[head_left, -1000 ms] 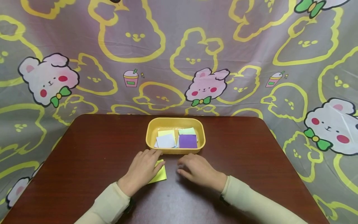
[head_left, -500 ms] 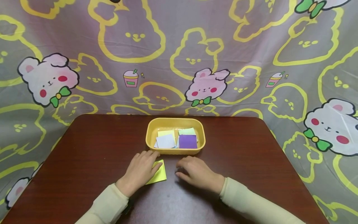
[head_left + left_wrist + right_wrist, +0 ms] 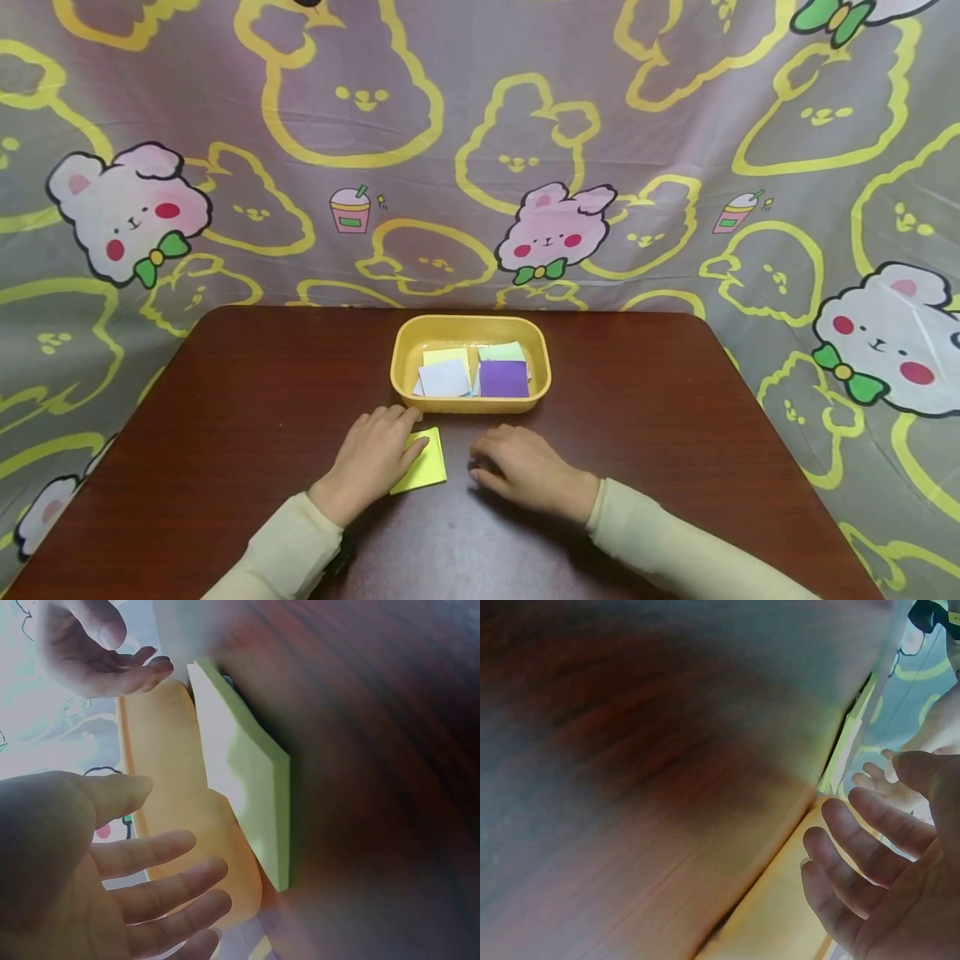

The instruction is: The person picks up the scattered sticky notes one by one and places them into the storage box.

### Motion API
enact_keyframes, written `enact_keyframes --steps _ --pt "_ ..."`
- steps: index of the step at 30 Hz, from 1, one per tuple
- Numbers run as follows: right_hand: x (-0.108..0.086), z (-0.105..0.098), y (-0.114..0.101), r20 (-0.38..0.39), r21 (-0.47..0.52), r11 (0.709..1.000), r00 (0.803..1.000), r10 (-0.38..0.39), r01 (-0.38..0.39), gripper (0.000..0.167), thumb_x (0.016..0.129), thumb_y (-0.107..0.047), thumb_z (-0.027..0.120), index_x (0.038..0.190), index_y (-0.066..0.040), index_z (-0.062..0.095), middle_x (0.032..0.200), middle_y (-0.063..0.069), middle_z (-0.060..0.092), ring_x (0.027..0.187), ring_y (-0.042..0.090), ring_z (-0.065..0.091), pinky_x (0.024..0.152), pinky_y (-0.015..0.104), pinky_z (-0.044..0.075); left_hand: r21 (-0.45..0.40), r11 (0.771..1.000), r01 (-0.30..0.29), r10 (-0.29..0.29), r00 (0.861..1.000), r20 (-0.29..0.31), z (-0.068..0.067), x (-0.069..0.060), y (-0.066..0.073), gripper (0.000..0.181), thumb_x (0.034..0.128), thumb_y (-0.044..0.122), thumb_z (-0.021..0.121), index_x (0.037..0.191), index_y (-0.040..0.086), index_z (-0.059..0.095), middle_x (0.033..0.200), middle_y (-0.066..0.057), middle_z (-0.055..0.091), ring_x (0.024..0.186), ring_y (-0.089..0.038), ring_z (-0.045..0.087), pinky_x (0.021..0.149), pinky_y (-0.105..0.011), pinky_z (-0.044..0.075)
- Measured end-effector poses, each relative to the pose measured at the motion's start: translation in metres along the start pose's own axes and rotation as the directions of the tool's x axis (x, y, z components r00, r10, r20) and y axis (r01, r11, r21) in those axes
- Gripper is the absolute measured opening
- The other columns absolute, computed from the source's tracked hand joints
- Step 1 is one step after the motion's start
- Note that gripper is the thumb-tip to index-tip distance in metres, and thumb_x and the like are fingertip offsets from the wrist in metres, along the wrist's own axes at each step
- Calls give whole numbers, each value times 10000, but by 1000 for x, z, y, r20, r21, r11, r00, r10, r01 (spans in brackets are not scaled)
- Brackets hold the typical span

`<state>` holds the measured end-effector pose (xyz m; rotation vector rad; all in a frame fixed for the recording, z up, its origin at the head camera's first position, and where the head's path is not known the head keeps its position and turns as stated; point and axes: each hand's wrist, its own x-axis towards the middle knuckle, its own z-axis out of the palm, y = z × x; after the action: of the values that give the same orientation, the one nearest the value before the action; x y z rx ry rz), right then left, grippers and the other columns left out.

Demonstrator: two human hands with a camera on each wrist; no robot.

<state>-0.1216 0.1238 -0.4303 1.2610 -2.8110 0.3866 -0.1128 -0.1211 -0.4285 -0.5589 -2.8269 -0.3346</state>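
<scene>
A yellow pad of sticky notes (image 3: 429, 468) lies on the table in front of me, its left part hidden in the head view by my left hand (image 3: 371, 457). The left wrist view shows that hand (image 3: 142, 877) hovering over the pad (image 3: 251, 780), fingers spread loosely and apart from it. To the right of the pad, my right hand (image 3: 534, 468) is held low with relaxed, slightly bent fingers. Nothing lies in its palm in the right wrist view, where the hand (image 3: 885, 862) appears at the lower right.
Just beyond both hands stands a yellow plastic box (image 3: 471, 406). It holds a white note square (image 3: 445, 379), a purple one (image 3: 504, 379), and pale yellow and pale green ones behind. The dark red-brown table (image 3: 285, 375) ends at a patterned curtain (image 3: 442, 100).
Both hands have drawn back slightly toward me, away from the box. More of the yellow pad shows beside my left thumb. The pad and box have stayed in place.
</scene>
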Motion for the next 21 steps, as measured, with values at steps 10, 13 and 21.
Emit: enact_keyframes --steps 10,13,21 --pt "-1 7 -1 11 9 1000 1000 -7 7 160 943 -337 690 1024 -201 708 948 -89 698 878 83 625 829 285 528 19 1000 23 -24 998 56 4 -2 -3 370 884 319 770 1115 39 700 1029 -108 700 933 -312 654 780 -459 539" --pt "-1 7 -1 8 11 1000 1000 -11 11 157 945 -332 689 1023 -198 709 953 -83 701 885 88 631 837 289 529 33 999 28 -31 995 96 5 -2 -2 433 871 358 776 1132 20 701 1038 -121 692 944 -321 648 789 -469 539" --pt "-1 7 -2 1 8 1000 1000 -26 26 148 947 -326 685 1011 -195 710 943 -81 695 879 87 632 831 286 527 43 999 26 -32 987 156 7 -5 -2 558 803 408 829 1160 5 681 1046 -131 667 944 -333 630 787 -483 529"
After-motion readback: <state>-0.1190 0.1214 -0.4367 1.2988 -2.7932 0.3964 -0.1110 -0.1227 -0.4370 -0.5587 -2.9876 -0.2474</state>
